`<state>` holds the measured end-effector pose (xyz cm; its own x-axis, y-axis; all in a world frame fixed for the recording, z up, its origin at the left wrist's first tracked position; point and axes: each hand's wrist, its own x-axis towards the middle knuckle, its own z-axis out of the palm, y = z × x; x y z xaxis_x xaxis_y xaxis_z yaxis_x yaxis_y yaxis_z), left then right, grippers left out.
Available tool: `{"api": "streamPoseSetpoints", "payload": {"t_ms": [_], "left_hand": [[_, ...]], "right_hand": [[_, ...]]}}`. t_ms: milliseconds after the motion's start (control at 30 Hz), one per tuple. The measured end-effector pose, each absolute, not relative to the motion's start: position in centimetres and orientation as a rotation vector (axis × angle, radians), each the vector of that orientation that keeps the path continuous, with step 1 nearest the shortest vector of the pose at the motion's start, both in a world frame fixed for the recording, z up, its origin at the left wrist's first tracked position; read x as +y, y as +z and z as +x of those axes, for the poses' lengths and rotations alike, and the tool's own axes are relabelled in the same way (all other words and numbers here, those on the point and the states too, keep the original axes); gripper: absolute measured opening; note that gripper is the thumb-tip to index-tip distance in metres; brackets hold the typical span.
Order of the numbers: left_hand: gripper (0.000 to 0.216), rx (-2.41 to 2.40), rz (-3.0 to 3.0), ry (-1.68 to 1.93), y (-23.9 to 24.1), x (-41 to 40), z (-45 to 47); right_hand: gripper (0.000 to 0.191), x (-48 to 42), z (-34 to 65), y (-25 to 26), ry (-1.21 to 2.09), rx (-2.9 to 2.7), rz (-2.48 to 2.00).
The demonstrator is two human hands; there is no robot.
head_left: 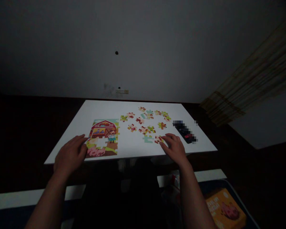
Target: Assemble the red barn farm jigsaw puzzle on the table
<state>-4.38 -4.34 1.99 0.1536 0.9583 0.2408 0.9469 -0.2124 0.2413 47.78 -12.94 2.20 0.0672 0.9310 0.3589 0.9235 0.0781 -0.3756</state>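
Note:
A partly joined farm jigsaw [103, 137] with a red barn lies on the left of the white table [133, 149]. My left hand [71, 154] rests at its left edge, fingers flat and loosely spread, holding nothing. Several loose puzzle pieces [145, 122] are scattered across the table's middle and right. My right hand [175, 149] lies over the near right part of the table, fingers curled, with its fingertips on a red and yellow piece [158, 139]. A pale blue piece [148, 138] lies just left of it.
A dark pixelated object [185, 131] lies on the table's right side, close to my right hand. An orange box [225, 208] sits low at the bottom right. A grey wall stands behind the table, and a hanging blind [252, 82] is at the right. The room is dim.

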Motion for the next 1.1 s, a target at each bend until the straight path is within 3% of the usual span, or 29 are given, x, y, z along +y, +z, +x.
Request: {"api": "streamPoseSetpoints", "payload": {"t_ms": [1100], "left_hand": [[0.058, 1.944, 2.375, 0.572, 1.65, -4.26, -4.59]], "right_hand": [[0.033, -13.03, 47.53, 2.52, 0.003, -1.848, -1.871]]}}
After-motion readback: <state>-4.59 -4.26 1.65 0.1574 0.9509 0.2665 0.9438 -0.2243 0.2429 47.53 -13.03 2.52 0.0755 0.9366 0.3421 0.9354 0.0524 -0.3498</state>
